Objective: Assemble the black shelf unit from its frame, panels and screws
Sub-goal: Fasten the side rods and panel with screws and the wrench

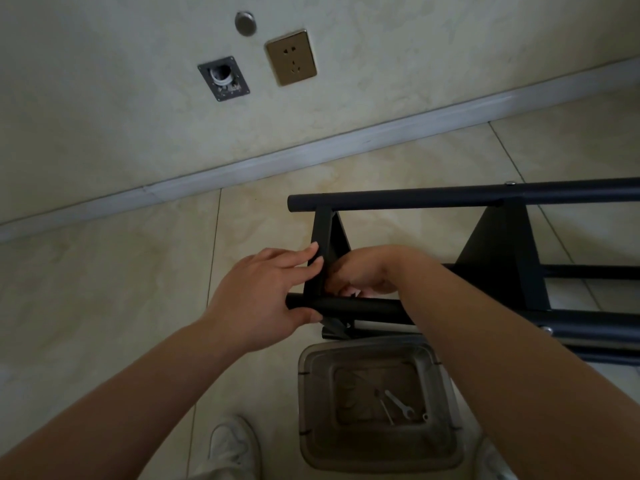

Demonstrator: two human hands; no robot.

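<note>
The black shelf frame [450,197] lies on its side on the tiled floor, its round tubes running off to the right. A black end panel [327,233] joins the far tube to the near tube [363,306]. My left hand [263,296] holds the near tube's end, its fingers laid against the end panel's outer face. My right hand [367,271] is curled just behind that panel, close to the joint; what its fingertips hold is hidden. A second black panel [502,254] stands further right.
A clear plastic bin [377,355] sits on the floor just below the frame, with a small wrench [398,405] and other small tools inside. A white shoe [232,445] is at the bottom. The wall, with a socket [291,57], runs behind.
</note>
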